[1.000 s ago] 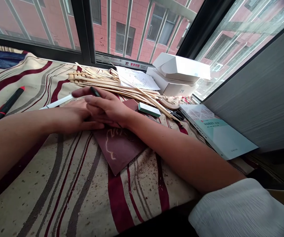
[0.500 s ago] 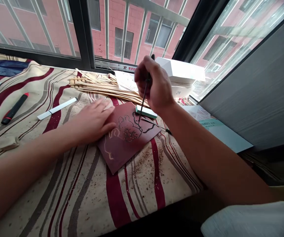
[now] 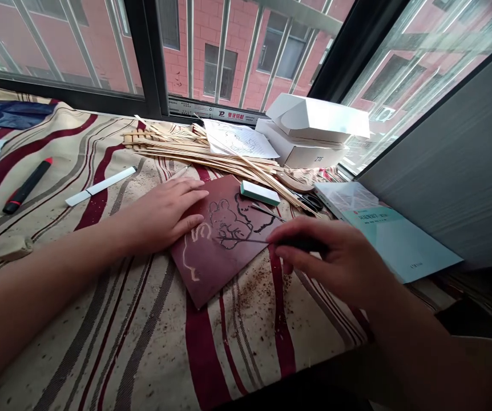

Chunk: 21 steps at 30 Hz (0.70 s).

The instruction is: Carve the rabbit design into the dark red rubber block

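Note:
A reddish-brown board [image 3: 205,265] lies at an angle on the striped cloth [image 3: 160,354]. It carries a dark-lined bear-like drawing and pale cut grooves at its left side. My left hand [image 3: 177,208] rests flat on the board's left edge, fingers stretched out. My right hand [image 3: 327,257] grips the dark handle of a thin carving tool [image 3: 252,240], whose slim shaft points left across the drawing. Whether its tip touches the board I cannot tell. A second thin, dark tool [image 3: 267,212] lies over the board's upper right, below a green-and-white eraser [image 3: 259,193].
Thin wooden strips [image 3: 194,155], a drawing on paper [image 3: 241,140] and a white box [image 3: 314,131] are at the back. A book [image 3: 391,228] lies right; a black-and-red pen [image 3: 27,185], white cutter-like strip [image 3: 100,186] and greyish lump [image 3: 13,247] lie left. Brown crumbs dot the cloth.
My right hand has come down and nearer to me, and the carving tool has swung from nearly upright to almost level. My left hand stays on the board. The view has shifted slightly.

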### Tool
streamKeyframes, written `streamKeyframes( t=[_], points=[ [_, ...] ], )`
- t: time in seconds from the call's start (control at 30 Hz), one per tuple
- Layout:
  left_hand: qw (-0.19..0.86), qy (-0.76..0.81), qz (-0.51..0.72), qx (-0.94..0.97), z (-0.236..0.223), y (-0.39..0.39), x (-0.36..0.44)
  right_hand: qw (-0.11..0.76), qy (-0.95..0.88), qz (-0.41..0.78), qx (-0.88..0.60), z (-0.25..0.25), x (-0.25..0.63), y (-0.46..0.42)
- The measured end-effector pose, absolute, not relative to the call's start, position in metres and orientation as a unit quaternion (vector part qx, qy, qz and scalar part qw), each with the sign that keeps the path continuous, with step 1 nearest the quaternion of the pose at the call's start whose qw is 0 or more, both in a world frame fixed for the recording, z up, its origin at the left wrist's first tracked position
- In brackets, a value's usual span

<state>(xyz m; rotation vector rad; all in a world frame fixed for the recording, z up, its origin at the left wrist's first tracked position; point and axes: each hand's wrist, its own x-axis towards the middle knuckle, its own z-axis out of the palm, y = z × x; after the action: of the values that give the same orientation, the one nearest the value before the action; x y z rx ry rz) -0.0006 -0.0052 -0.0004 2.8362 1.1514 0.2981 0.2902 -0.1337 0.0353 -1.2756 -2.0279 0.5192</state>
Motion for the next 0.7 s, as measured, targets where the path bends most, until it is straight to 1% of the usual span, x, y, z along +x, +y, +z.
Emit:
streamKeyframes(
  t=[0.1,0.17,0.47,0.7],
  points=[
    [0.063,0.369,0.090,0.923,-0.003,-0.006,0.000,0.314,-0.798,0.108,-0.503,0.020,0.288,-0.151],
    [0.082,0.367,0.086,0.923,-0.004,-0.005,-0.001,0.312,-0.800,0.073,-0.508,0.012,0.288,-0.160],
    [0.104,0.360,0.073,0.924,-0.004,-0.003,-0.002,0.328,-0.811,0.095,-0.474,0.000,0.274,-0.174],
    [0.104,0.358,0.071,0.925,-0.004,-0.002,0.000,0.318,-0.819,0.067,-0.472,-0.003,0.270,-0.170]
  ],
)
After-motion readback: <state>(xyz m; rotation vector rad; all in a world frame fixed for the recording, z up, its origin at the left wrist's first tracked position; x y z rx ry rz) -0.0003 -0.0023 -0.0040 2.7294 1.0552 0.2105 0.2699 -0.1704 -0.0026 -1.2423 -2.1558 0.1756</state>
